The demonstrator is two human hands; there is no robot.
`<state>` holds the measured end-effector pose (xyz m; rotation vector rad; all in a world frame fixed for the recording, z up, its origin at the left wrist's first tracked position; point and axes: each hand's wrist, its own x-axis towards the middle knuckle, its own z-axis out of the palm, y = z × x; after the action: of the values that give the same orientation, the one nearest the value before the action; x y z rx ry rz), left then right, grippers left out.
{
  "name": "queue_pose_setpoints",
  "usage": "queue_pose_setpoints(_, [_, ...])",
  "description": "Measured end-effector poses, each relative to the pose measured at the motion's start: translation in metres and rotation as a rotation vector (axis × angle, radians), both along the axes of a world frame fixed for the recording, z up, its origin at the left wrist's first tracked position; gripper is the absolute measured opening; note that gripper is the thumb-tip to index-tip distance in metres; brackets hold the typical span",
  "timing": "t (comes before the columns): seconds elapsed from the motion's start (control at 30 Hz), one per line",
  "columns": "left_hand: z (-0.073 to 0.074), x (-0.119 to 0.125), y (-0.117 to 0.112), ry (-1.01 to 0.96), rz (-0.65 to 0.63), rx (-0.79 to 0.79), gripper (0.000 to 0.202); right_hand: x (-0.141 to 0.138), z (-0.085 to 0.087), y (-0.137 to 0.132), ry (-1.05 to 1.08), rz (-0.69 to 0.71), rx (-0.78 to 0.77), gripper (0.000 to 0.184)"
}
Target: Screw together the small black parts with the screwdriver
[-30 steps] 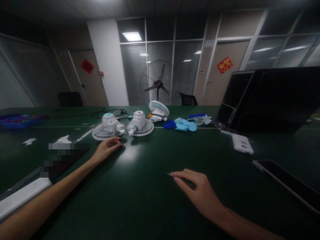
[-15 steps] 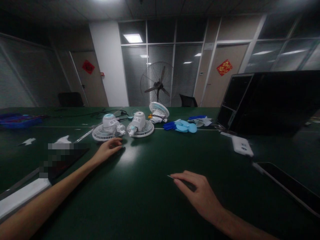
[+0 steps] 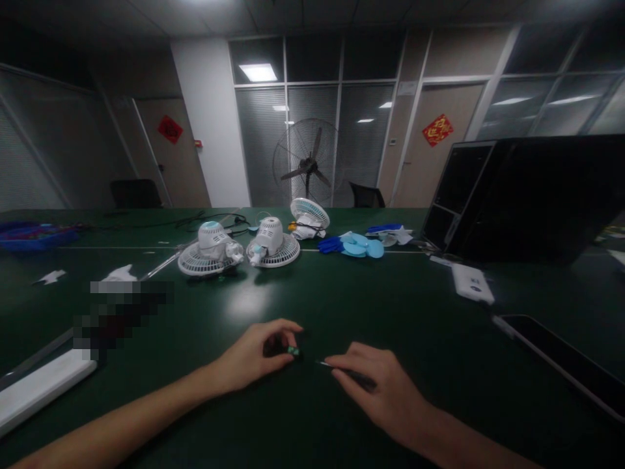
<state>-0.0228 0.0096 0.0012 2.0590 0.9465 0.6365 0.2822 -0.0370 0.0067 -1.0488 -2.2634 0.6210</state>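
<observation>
My left hand (image 3: 258,355) rests on the dark green table (image 3: 303,306) near the front, its fingers pinched on a small dark part with a green end (image 3: 293,351). My right hand (image 3: 378,384) lies just to its right, closed round a thin metal tool (image 3: 326,364) whose tip points left, close to the small part. Two small white fan heads (image 3: 208,251) (image 3: 271,244) lie face down farther back, out of reach of both hands.
A third small fan (image 3: 309,218) and blue fan blades (image 3: 359,245) lie behind. A black monitor (image 3: 527,195) stands at the right, with a white device (image 3: 471,283) and a dark tablet (image 3: 556,358) before it. A white strip (image 3: 43,384) lies at the left. A large floor fan (image 3: 307,163) stands beyond the table.
My left hand has drawn back from beside the fan heads to the table's front, bringing the small part next to my right hand. My right hand has hardly moved.
</observation>
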Motion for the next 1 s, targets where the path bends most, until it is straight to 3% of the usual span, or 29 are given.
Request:
queue_pose_setpoints(0.17, [0.001,0.018,-0.021,-0.025,-0.041,-0.015,0.045,-0.001,0.001,-0.005,-0.046,0.055,0.054,0.028])
queue_pose_setpoints(0.63, [0.004,0.024,-0.02,-0.049,-0.087,-0.022,0.044,-0.005,-0.003,-0.004,-0.077,0.101,0.104,0.03])
queue_pose_setpoints(1.0, [0.007,0.027,-0.022,0.011,-0.099,0.011,0.051,-0.005,0.001,-0.002,0.033,0.092,0.038,0.028])
